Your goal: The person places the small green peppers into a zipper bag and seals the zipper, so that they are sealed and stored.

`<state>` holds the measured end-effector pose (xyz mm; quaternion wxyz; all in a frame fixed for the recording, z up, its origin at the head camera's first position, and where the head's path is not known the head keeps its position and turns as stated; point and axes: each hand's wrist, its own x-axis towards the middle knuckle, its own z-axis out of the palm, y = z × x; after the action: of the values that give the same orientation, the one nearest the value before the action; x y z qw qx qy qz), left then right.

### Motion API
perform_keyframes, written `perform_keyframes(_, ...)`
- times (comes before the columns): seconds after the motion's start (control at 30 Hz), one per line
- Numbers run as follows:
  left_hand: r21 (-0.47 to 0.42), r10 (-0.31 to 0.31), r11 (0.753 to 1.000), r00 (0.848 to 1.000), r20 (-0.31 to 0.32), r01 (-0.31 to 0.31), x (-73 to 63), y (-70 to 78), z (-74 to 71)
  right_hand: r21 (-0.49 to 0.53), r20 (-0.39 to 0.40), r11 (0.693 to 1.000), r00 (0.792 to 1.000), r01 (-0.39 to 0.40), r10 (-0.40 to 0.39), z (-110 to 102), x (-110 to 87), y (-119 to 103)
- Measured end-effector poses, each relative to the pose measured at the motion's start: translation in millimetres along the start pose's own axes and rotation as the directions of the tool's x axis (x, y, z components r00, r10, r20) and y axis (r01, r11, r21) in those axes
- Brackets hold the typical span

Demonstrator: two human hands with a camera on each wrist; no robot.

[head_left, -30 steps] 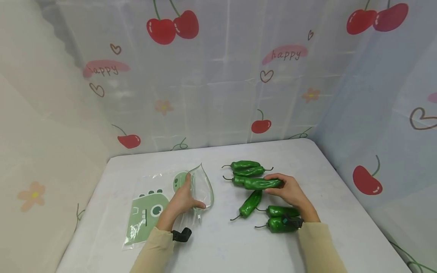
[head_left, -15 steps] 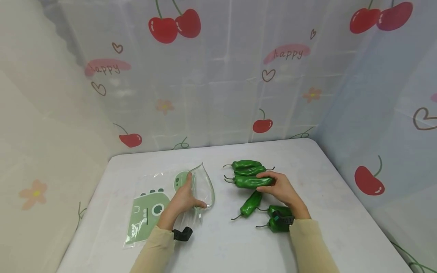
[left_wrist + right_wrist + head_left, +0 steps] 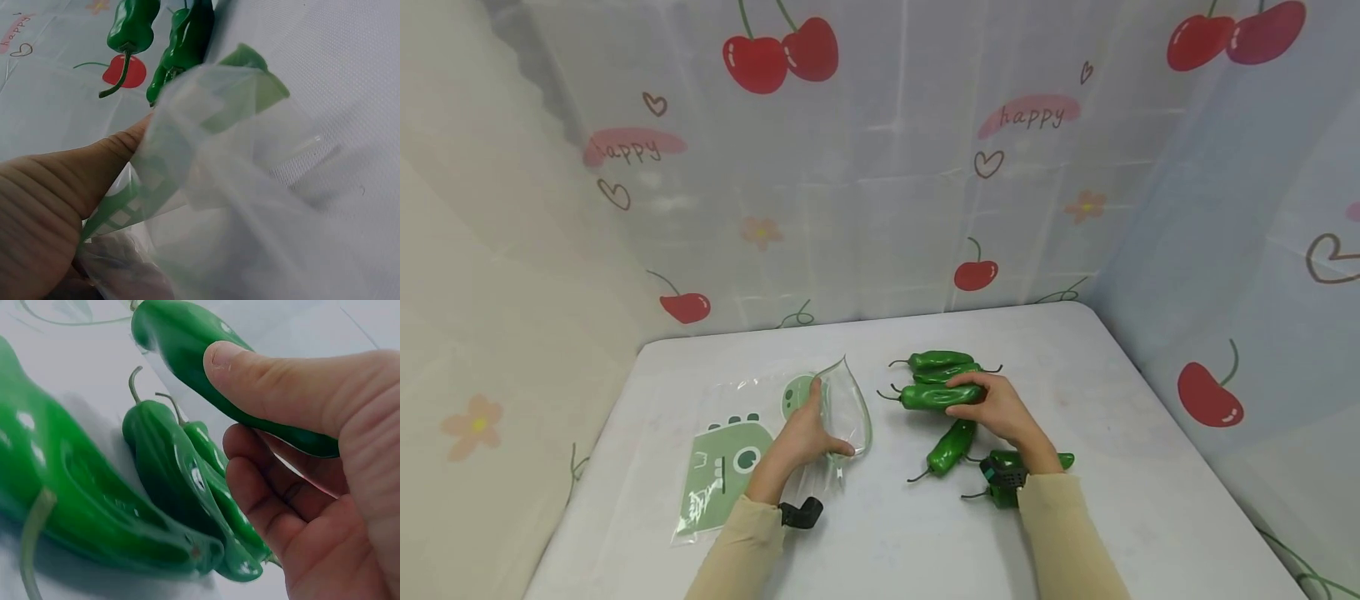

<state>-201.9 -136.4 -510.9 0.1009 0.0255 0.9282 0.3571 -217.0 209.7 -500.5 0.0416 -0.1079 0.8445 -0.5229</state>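
A clear plastic bag [image 3: 726,483] with a green cartoon print lies at the left of the table. My left hand [image 3: 793,442] spreads its mouth, the thumb and fingers stretched apart; in the left wrist view, film covers the fingers and the thumb's tip. With thumb and fingers my right hand [image 3: 1000,408] holds a green chili pepper [image 3: 928,397] near its tip, its stem pointing left toward the bag. Beneath the thumb in the right wrist view, that pepper [image 3: 181,347] hangs apart from the ones below. Another pepper behind it shows mostly its stem.
Two green peppers [image 3: 936,360] lie at the back, another pepper [image 3: 951,447] slants in the middle. Two more, one a pepper [image 3: 1066,459] with its tip showing, lie partly hidden under the right wrist. The white table [image 3: 887,533] ends at a printed cloth [image 3: 857,250] behind.
My right hand has carried the green chili pepper leftward, closer to the bag's mouth. My left hand and the bag have stayed in place.
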Motion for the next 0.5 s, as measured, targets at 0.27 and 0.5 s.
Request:
perform_keyframes(0.27, -0.004, 0.006, 1.000, 1.000, -0.009, -0.006, 0.7, -0.7, 0.2, -0.011, 0.005, 1.000, 1.000, -0.010, 0.010, 14, 6.1, -8)
perform_keyframes(0.5, -0.021, 0.001, 1.000, 1.000, -0.012, -0.002, 0.0, -0.3, 1.6, -0.031, 0.006, 0.999, 0.999, -0.043, 0.043, 28, 10.3, -10)
